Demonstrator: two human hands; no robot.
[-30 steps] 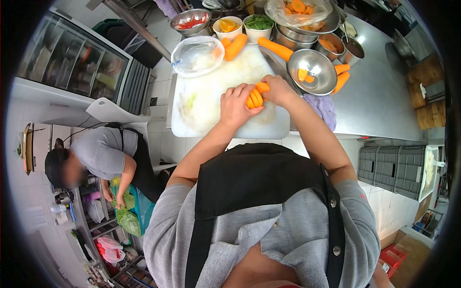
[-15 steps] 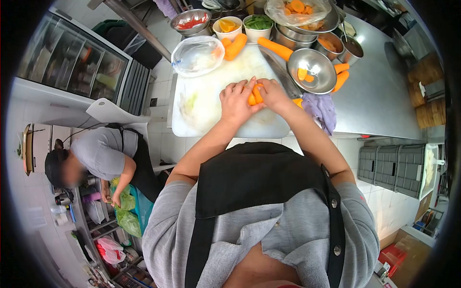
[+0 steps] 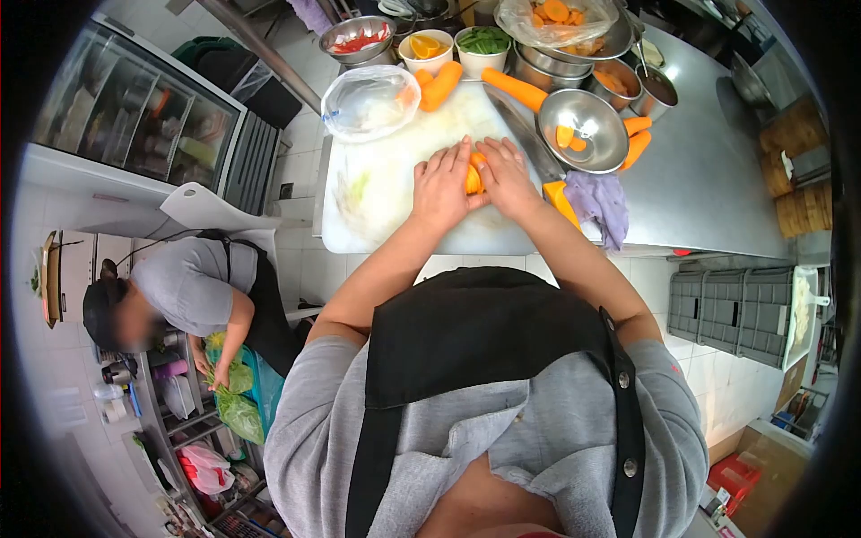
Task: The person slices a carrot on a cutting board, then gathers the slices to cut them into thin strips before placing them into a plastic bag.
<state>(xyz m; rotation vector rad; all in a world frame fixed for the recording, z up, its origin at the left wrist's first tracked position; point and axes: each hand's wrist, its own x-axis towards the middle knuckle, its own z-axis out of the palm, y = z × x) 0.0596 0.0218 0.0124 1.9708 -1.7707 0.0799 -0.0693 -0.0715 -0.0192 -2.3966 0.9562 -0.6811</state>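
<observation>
Carrot slices (image 3: 474, 175) stand bunched on the white cutting board (image 3: 386, 224), squeezed between my two hands. From the left, my left hand (image 3: 442, 182) presses against them, its fingers long and close together. My right hand (image 3: 505, 177) cups them from the other side, with its fingertips near those of the left. My palms partly hide the slices. To the right of my right hand lies a kitchen knife (image 3: 560, 203), its orange handle towards me and its steel blade along the board's edge. A steel bowl (image 3: 583, 131) with a few carrot pieces sits beyond the knife.
A clear plastic bag (image 3: 369, 103) and a peeled carrot (image 3: 440, 87) lie at the board's far edge. Behind are tubs of green pieces (image 3: 482, 52) and orange pieces (image 3: 426, 48). A purple cloth (image 3: 599, 204) lies right. A co-worker (image 3: 193, 287) handles leafy greens at left.
My hands have flattened and straightened around the carrot slices. My right forearm has shifted left, so more of the knife's orange handle shows.
</observation>
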